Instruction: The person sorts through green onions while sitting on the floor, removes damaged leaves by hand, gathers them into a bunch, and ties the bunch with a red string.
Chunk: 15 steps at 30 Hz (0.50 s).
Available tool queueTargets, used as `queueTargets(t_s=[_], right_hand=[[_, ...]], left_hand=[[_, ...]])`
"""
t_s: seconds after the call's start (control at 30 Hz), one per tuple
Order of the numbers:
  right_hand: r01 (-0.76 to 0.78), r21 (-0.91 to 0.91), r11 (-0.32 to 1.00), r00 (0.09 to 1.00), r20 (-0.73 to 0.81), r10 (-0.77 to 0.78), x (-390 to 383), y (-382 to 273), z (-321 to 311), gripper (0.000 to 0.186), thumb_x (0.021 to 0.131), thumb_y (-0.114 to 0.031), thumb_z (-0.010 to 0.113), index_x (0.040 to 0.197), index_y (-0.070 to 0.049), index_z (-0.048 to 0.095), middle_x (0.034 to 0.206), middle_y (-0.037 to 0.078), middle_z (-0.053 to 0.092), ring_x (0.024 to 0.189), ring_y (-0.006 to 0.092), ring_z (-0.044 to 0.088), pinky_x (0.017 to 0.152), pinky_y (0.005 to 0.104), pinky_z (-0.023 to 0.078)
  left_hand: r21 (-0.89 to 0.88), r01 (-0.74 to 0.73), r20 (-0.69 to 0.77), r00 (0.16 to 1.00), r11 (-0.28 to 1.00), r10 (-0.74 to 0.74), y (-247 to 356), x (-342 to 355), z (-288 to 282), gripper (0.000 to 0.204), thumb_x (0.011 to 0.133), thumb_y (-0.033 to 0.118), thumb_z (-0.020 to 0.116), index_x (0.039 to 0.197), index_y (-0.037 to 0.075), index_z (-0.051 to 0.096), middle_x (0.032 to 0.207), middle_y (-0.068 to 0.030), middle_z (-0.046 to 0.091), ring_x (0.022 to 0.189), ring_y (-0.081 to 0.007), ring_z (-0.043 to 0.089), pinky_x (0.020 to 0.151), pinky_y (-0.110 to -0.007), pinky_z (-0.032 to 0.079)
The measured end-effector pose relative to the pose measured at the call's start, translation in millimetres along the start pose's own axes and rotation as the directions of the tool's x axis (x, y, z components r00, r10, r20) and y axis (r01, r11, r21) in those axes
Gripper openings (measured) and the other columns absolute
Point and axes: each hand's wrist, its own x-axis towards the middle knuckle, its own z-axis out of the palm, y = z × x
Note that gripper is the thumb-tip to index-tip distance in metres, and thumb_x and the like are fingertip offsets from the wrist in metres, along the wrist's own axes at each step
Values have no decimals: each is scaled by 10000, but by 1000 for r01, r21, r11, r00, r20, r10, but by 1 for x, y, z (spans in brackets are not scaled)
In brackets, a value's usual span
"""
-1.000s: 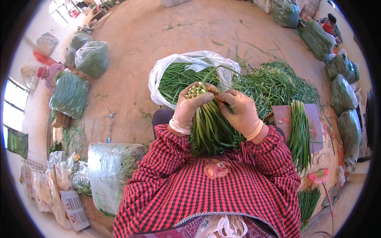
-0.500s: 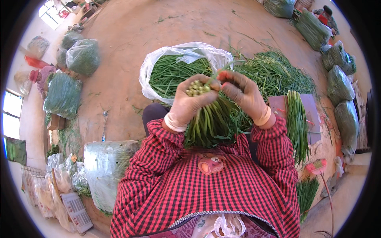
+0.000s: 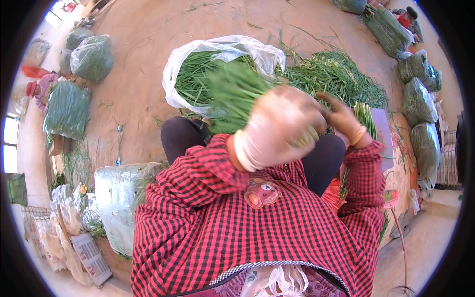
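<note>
My left hand, in a pale glove, is closed round a bunch of long green chive-like stalks. The leafy ends fan out to the upper left, smeared by motion. Right beside it is my right hand, gloved with darkened fingers; its fingertips are partly hidden and blurred. Beyond the bunch stands an open clear plastic bag of loose green stalks. A large heap of loose greens lies to its right. Behind my right wrist, another bunch of stalks rests on a purplish board.
Packed bags of greens line the left side, where a person in a red hat sits. More filled bags run along the right, with another person beyond. A big wrapped bale stands left of me; a long-handled pink-headed tool is at right.
The bunch has flipped: its pale stem ends faced up and its leaves hung down; now its leaves point up and left. Both hands have moved right, the left one turning over.
</note>
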Motion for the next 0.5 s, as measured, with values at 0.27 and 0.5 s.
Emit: queueTargets(t_s=[0.27,0.5], right_hand=[[-382,894,236,924,374,79,-6,-31,64,646,918,-535,616,1335,-46,547,1222,94,652,1036,209,647,946,359,509],[-174,781,600,983,101,154,34,-16,92,328,843,-145,713,1135,-7,653,969,57,704,781,161,667,720,298,542]], left_hand=[[74,-482,825,522,873,218,22,-83,118,191,800,219,608,834,128,773,811,-21,723,768,-203,670,741,-356,463],[29,-388,974,219,921,61,27,-97,128,214,832,225,608,935,172,788,874,-37,744,842,-248,707,741,-402,512]])
